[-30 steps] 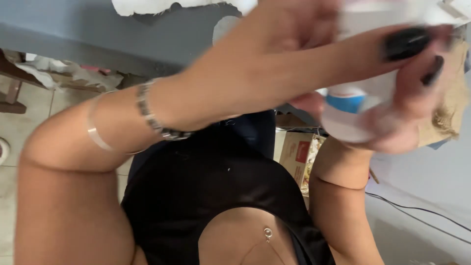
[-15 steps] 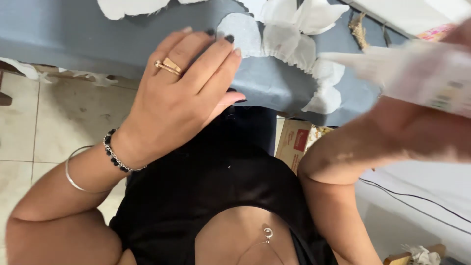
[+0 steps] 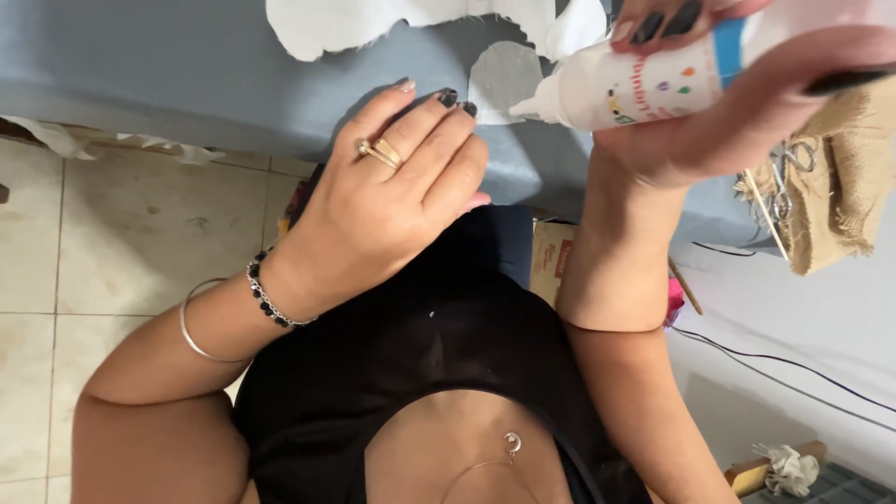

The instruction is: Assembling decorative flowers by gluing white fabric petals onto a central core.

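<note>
My right hand (image 3: 737,103) grips a white glue bottle (image 3: 635,84) with a blue band, held on its side with the nozzle pointing left. The nozzle tip hovers over a small grey-white cut-out piece (image 3: 504,79) on the blue-grey cloth (image 3: 140,84). My left hand (image 3: 392,205) rests flat on the cloth's near edge, fingers together, fingertips just left of that piece, holding nothing. It wears a gold ring; bracelets circle the wrist.
Larger white cut-out shapes (image 3: 373,23) lie further up on the cloth. A piece of burlap (image 3: 840,187) with scissors (image 3: 779,177) on it sits at right. A cardboard box (image 3: 553,257) stands below the table edge, on a tiled floor (image 3: 112,243).
The glue bottle has swung in from the right and now points at the small piece. My left hand has stayed on the cloth edge.
</note>
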